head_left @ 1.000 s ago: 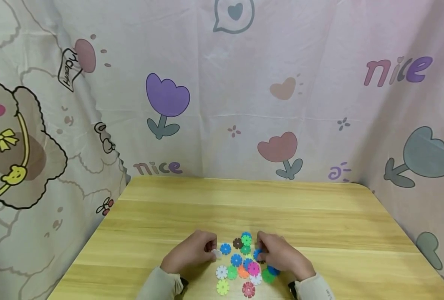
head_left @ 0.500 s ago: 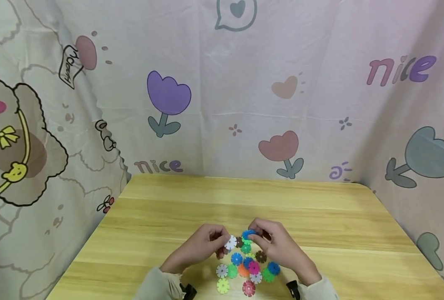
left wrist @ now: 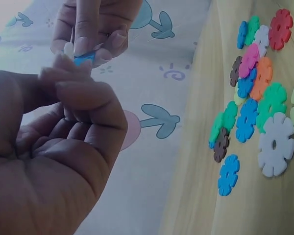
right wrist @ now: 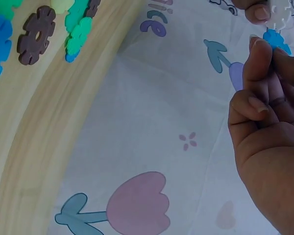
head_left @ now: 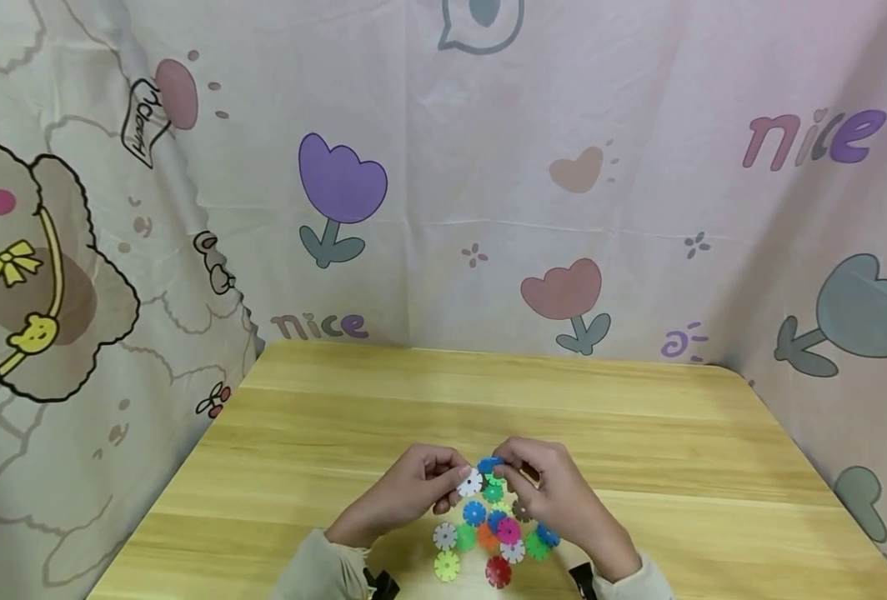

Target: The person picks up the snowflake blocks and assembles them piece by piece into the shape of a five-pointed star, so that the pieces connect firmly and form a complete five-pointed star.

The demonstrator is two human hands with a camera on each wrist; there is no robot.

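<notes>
In the head view my left hand (head_left: 417,492) pinches a white notched disc (head_left: 469,482) by its edge, thumb on the near side. My right hand (head_left: 552,487) pinches a blue notched disc (head_left: 489,464) between thumb and forefinger. Both discs are held up above the table, edge to edge. Seen from the right wrist, the white disc (right wrist: 280,13) meets the blue disc (right wrist: 276,41) at their rims. In the left wrist view, fingers cover most of the blue disc (left wrist: 84,58), and the white one shows only edge-on.
Several more notched discs lie loose on the wooden table (head_left: 323,417) below my hands, among them a pink disc (head_left: 508,531), a red disc (head_left: 498,572), a yellow disc (head_left: 447,566) and a brown disc (right wrist: 36,35). Some overlap. A printed curtain (head_left: 443,167) hangs behind.
My left hand has lifted the white disc and moved right. My right hand has picked up a blue disc from the pile and brought it up and left, against the white one.
</notes>
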